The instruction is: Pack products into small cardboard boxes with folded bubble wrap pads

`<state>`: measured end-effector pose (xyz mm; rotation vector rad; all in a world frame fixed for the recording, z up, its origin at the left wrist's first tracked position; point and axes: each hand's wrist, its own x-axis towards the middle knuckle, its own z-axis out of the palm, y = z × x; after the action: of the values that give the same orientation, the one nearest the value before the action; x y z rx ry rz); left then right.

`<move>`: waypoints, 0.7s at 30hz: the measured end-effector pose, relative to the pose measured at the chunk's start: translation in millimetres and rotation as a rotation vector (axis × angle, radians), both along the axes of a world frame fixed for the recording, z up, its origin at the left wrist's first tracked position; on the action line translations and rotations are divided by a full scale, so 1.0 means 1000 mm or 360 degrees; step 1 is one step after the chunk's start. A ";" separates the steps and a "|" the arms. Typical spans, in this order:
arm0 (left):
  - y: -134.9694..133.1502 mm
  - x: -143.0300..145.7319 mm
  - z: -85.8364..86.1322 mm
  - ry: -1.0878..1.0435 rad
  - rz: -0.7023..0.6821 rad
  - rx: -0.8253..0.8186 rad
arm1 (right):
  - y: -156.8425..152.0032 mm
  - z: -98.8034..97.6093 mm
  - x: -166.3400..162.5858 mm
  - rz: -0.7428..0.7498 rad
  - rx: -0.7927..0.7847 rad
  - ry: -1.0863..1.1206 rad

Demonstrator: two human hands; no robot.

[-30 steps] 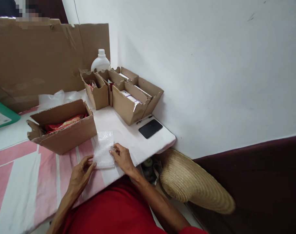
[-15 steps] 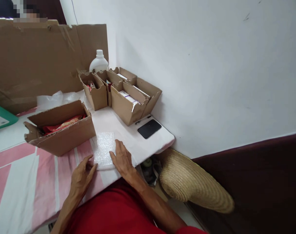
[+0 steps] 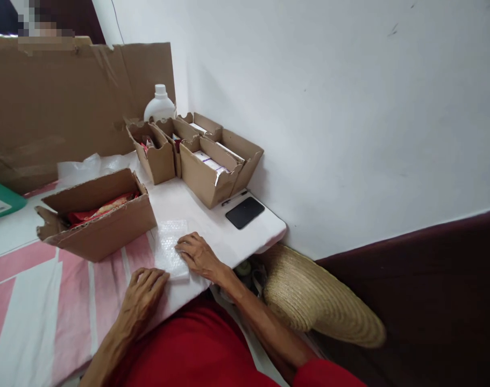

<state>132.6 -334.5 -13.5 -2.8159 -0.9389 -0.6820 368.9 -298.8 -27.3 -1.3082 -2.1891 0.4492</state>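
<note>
A small sheet of bubble wrap [image 3: 170,247] lies flat on the pink and white cloth [image 3: 38,306] at the table's near edge. My left hand [image 3: 143,293] rests at the sheet's near left corner with its fingers curled down; whether they pinch the corner is hidden. My right hand [image 3: 196,255] lies on the sheet's right edge, fingers bent and pressing onto it. Just behind the sheet stands an open cardboard box [image 3: 95,215] with red packets inside.
A cluster of small open cardboard boxes [image 3: 204,164] with white items stands at the back by the wall, a white plastic bottle [image 3: 159,105] behind them. A black phone [image 3: 245,212] lies near the table's right edge. A straw hat [image 3: 321,301] sits below.
My left hand slid in to the sheet's near corner and curled its fingers. My right hand turned and bent its fingers onto the right edge. The view shifted slightly.
</note>
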 end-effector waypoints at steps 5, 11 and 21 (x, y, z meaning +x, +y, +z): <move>0.004 0.005 0.033 -0.0219 0.0093 -0.0251 | -0.014 0.010 0.003 0.0223 -0.0169 0.0251; 0.032 0.016 0.043 -0.0461 0.0264 -0.0555 | -0.036 0.014 0.009 -0.0061 -0.0757 0.0963; 0.077 0.033 -0.002 -0.0514 0.0416 -0.0427 | -0.031 -0.001 -0.019 -0.0646 -0.0570 0.0968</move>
<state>165.9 -257.7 -15.1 -2.7684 -1.5256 -1.0637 350.3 -329.4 -28.4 -1.5031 -1.3449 0.9567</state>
